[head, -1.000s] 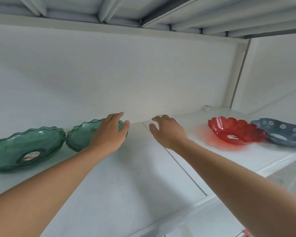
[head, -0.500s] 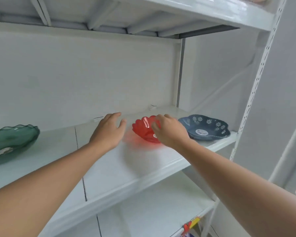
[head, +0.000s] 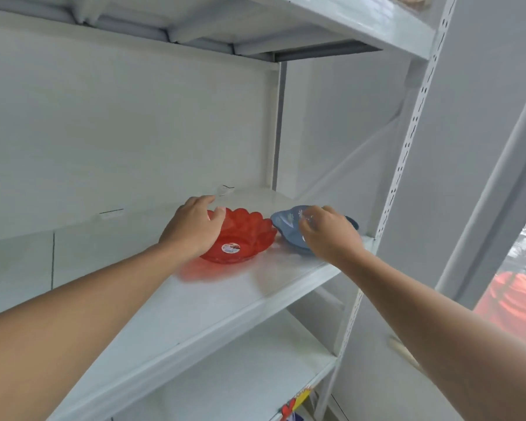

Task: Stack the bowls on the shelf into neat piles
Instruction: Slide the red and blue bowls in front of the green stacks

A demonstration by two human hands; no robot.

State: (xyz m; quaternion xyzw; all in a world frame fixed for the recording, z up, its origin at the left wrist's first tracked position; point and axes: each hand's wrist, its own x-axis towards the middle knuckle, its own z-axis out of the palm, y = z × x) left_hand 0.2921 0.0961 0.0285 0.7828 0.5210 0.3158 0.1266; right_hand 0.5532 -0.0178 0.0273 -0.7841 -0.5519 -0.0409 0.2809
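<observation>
Nearest the camera, two bare forearms reach up and forward over the front lip of the white shelf (head: 213, 302), which carries the bowls at about chest height. Further in, the left hand (head: 195, 229) lies over the near left rim of the red scalloped bowl (head: 243, 238), fingers curled round the edge and thumb on the rim, so it seems to be taking hold, probably to lift or steady the bowl for stacking. Just beside it on the right, almost rim to rim, sits the blue flowered bowl (head: 286, 229); the right hand (head: 328, 235) covers most of it, fingers bent down onto it, though whether they have closed on the rim I cannot tell. Both bowls rest flat near the shelf's right end, not yet stacked. Behind them stand the white back panel (head: 119, 141) and the perforated upright (head: 407, 153)
</observation>
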